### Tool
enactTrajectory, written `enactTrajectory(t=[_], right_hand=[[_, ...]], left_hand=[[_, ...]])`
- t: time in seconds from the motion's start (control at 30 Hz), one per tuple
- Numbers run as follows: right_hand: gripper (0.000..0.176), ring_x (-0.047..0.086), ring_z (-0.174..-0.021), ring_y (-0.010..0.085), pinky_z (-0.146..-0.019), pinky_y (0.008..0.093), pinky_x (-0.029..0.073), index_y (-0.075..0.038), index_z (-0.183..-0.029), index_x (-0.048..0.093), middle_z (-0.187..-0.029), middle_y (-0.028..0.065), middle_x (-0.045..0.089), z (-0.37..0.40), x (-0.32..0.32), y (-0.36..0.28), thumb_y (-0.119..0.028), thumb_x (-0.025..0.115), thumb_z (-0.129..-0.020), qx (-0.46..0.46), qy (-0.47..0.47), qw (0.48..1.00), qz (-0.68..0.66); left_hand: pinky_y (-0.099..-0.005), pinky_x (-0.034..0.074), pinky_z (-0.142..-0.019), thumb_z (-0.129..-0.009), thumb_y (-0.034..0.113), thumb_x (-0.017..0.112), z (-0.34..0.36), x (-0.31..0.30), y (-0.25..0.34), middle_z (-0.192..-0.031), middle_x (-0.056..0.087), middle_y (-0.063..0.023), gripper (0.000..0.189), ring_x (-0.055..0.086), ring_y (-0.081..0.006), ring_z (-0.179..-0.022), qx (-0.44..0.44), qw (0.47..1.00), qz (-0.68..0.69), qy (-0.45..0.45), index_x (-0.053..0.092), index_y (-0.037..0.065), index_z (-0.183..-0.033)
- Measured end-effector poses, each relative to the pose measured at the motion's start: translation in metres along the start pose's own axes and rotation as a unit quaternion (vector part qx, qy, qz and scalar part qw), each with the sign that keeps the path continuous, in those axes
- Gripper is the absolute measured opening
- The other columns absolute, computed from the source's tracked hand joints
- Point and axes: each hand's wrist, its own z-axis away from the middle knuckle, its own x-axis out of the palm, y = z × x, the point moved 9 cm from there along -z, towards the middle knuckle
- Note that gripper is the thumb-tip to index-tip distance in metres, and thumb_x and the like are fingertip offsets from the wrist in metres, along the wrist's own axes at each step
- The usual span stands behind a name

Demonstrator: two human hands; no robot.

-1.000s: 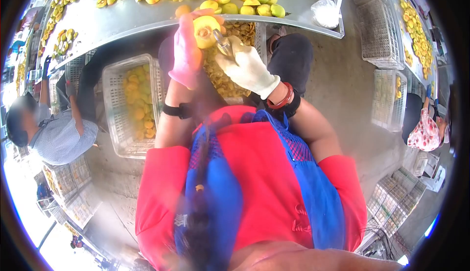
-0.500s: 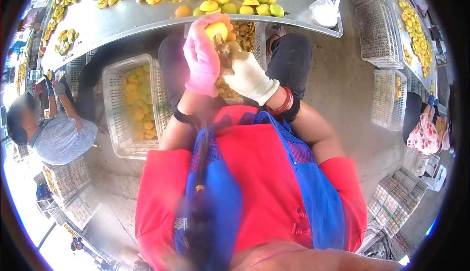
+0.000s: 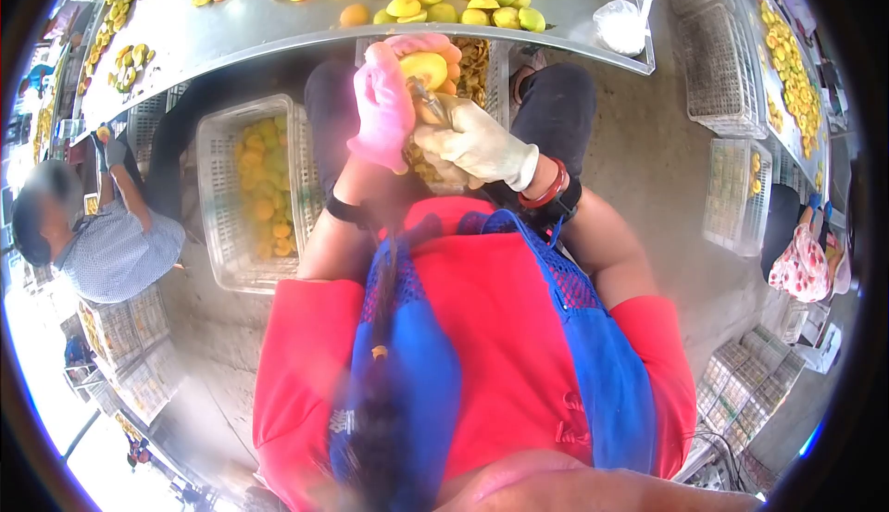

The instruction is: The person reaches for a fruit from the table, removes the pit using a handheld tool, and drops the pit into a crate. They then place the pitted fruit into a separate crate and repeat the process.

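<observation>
My left hand [image 3: 384,95], in a pink glove, is closed round a halved yellow peach [image 3: 424,69], with its cut face up. In my right hand [image 3: 482,142], in a whitish glove, is a small tool with a metal end [image 3: 428,103]. The metal end meets the lower edge of the peach; its exact shape is blurred. Both hands are above a crate [image 3: 498,72] between my knees, which holds brownish-yellow pieces [image 3: 473,72]. Just beyond them on the metal table [image 3: 278,32] lie many yellow peach halves [image 3: 405,6].
To my left stands a white crate [image 3: 206,169] of yellow and greenish fruit [image 3: 264,179]. A tied plastic bag [image 3: 619,29] sits at the table's right corner. One person [image 3: 116,243] sits at left, another [image 3: 804,257] at far right. Stacked crates [image 3: 720,72] stand at right.
My right hand has turned and dropped slightly away from the peach, showing more of the tool's metal end. The left hand has tilted the peach so that more of its cut face shows.
</observation>
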Motion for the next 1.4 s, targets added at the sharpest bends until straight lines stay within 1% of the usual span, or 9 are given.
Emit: enactTrajectory(t=[0.1,0.47,0.67,0.8,0.83,0.9,1.0,1.13,1.4], right_hand=[[0.015,0.034,-0.045,0.0031,-0.038,0.0214,0.027,-0.018,-0.088,0.043,-0.062,-0.0077,0.035,0.016,0.015,-0.007,-0.015,0.053,-0.099,0.081,-0.054,0.991,-0.09],[0.018,0.035,-0.051,0.0029,-0.044,0.0204,0.028,-0.017,-0.089,0.043,-0.069,-0.0083,0.038,0.019,0.028,0.004,-0.016,0.059,-0.097,0.106,-0.164,0.972,-0.131],[0.016,0.039,-0.052,0.0046,-0.044,0.0229,0.031,-0.014,-0.088,0.047,-0.066,-0.0066,0.042,0.01,0.016,0.025,-0.018,0.06,-0.096,0.091,-0.089,0.992,-0.027],[0.014,0.039,-0.046,0.0046,-0.039,0.0223,0.029,-0.011,-0.093,0.047,-0.067,-0.0048,0.045,0.005,-0.034,0.043,-0.014,0.061,-0.093,0.045,0.086,0.988,0.117],[0.014,0.039,-0.043,0.004,-0.038,0.0223,0.029,-0.011,-0.099,0.046,-0.066,-0.0051,0.045,0.011,-0.034,0.043,-0.013,0.058,-0.093,0.115,0.096,0.978,0.148],[0.016,0.04,-0.043,0.0039,-0.038,0.0224,0.029,-0.01,-0.103,0.047,-0.065,-0.0055,0.044,0.008,-0.039,0.051,-0.015,0.058,-0.094,0.106,0.12,0.979,0.129],[0.018,0.043,-0.045,0.0048,-0.039,0.0232,0.031,-0.006,-0.105,0.05,-0.065,-0.0045,0.046,-0.001,-0.051,0.059,-0.018,0.059,-0.094,0.077,0.138,0.963,0.219],[0.021,0.047,-0.048,0.0068,-0.043,0.0251,0.037,-0.004,-0.102,0.05,-0.065,-0.0026,0.049,-0.013,-0.057,0.054,-0.019,0.061,-0.093,0.038,0.133,0.955,0.263],[0.042,0.066,-0.081,0.0342,-0.074,0.0405,0.05,0.005,-0.118,0.053,-0.084,0.0232,0.065,-0.01,-0.066,0.049,-0.026,0.061,-0.091,0.095,0.156,0.93,0.318]], left_hand=[[-0.0354,0.057,-0.073,-0.104,0.055,0.037,-0.001,0.005,0.004,-0.098,0.07,-0.0167,0.066,0.067,-0.0225,-0.079,0.017,0.997,0.012,-0.074,0.062,-0.005,-0.104],[-0.0326,0.056,-0.074,-0.104,0.053,0.037,0.006,0.012,0.006,-0.094,0.07,-0.0141,0.065,0.068,-0.0201,-0.081,0.023,0.97,-0.128,-0.207,0.065,-0.006,-0.107],[-0.0387,0.061,-0.074,-0.104,0.057,0.031,0.002,-0.09,0.019,-0.097,0.071,-0.0189,0.072,0.071,-0.0275,-0.083,0.005,0.989,-0.043,0.144,0.062,-0.007,-0.112],[-0.0286,0.055,-0.064,-0.102,0.048,0.051,0.045,-0.225,0.029,-0.097,0.07,-0.009,0.051,0.066,-0.0145,-0.073,-0.107,0.865,-0.407,0.273,0.063,0.002,-0.122],[-0.0409,0.051,-0.09,-0.099,0.052,0.049,0.053,-0.247,0.036,-0.113,0.069,-0.0151,0.053,0.065,-0.03,-0.105,-0.21,0.736,-0.586,0.267,0.066,0.006,-0.119],[-0.0449,0.043,-0.101,-0.097,0.056,0.047,0.063,-0.27,0.045,-0.127,0.063,-0.016,0.058,0.057,-0.036,-0.119,-0.147,0.612,-0.726,0.278,0.064,0.008,-0.123],[-0.0429,0.04,-0.105,-0.095,0.048,0.058,0.04,-0.258,0.048,-0.134,0.059,-0.0154,0.052,0.053,-0.0339,-0.125,-0.076,0.644,-0.711,0.272,0.062,0.008,-0.127],[-0.0411,0.045,-0.099,-0.092,0.043,0.063,-0.051,-0.186,0.032,-0.122,0.064,-0.0145,0.048,0.058,-0.034,-0.116,-0.037,0.743,-0.651,0.149,0.063,0.008,-0.125],[-0.0513,0.05,-0.092,-0.072,0.01,0.07,-0.191,-0.143,-0.102,-0.123,0.062,-0.016,0.053,0.059,-0.0347,-0.121,-0.27,0.612,-0.731,-0.138,0.063,0.016,-0.124]])
